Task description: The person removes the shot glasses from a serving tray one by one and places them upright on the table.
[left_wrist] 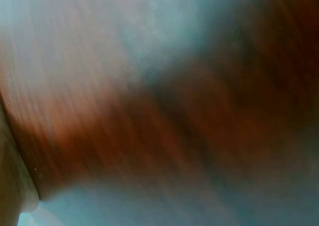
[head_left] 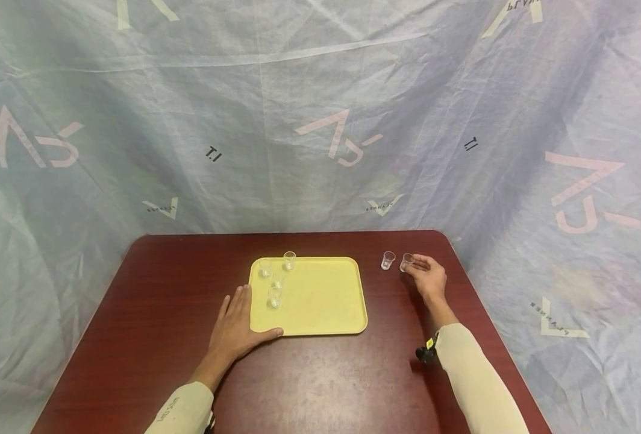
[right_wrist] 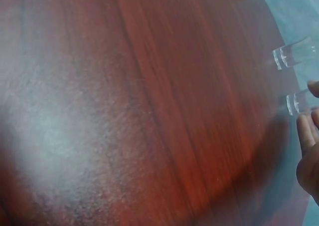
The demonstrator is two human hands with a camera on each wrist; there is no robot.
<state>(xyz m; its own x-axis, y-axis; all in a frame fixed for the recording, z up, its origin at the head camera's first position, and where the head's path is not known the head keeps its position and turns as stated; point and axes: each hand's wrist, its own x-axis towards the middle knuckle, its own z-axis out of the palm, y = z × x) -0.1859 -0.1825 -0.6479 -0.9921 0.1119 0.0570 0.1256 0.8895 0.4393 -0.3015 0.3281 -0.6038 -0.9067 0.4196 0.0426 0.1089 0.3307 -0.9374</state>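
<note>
- pinching a small clear cup (head_left: 406, 261) at the counter's (head_left: 320, 386) far right, the right hand (head_left: 430, 278) forms the grip.
- second cup (head_left: 388, 260) stands upright just left of it.
- left hand (head_left: 236, 325) lies flat against the yellow tray (head_left: 320, 301), well apart.

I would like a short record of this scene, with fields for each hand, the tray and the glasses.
left hand: lies flat on the table, touching the tray's left edge
right hand: pinches one small glass
tray: yellow, holds four small clear glasses
loose glass: upright on the table, left of the held one
</note>
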